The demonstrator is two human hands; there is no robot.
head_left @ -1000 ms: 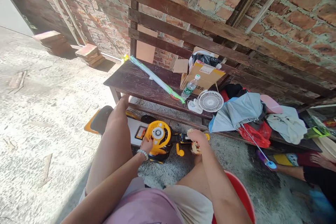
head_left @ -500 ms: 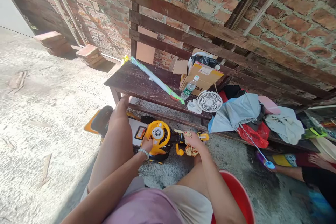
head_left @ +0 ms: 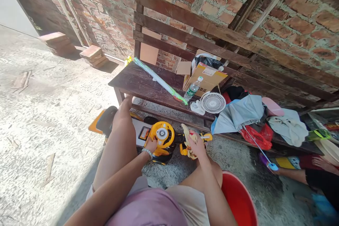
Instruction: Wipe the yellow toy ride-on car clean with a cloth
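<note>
My left hand (head_left: 151, 144), with a beaded bracelet on its wrist, grips the lower left rim of a yellow steering wheel (head_left: 172, 136). The wheel belongs to a yellow and black ride-on toy vehicle (head_left: 159, 159) standing between my legs. My right hand (head_left: 197, 147) is closed around a pale, crumpled, cloth-like item (head_left: 185, 131) with red and brown patches, just above the yellow front parts of the toy. One pale end sticks up on the left of that hand. The fingers hide much of the item, so its kind is unclear.
A wooden bench (head_left: 124, 81) bears a long wrapped stick toy (head_left: 161, 82), a bottle (head_left: 193, 88), a cardboard box (head_left: 209, 79), a white fan (head_left: 213, 102) and a folded umbrella (head_left: 238, 113). A red bucket (head_left: 238, 197) stands by my right leg. Another person's arm (head_left: 291, 173) shows at right.
My right hand has turned and lifted the pale item, so its end now points upward rather than sideways. My left hand stays on the wheel. The view has shifted slightly.
</note>
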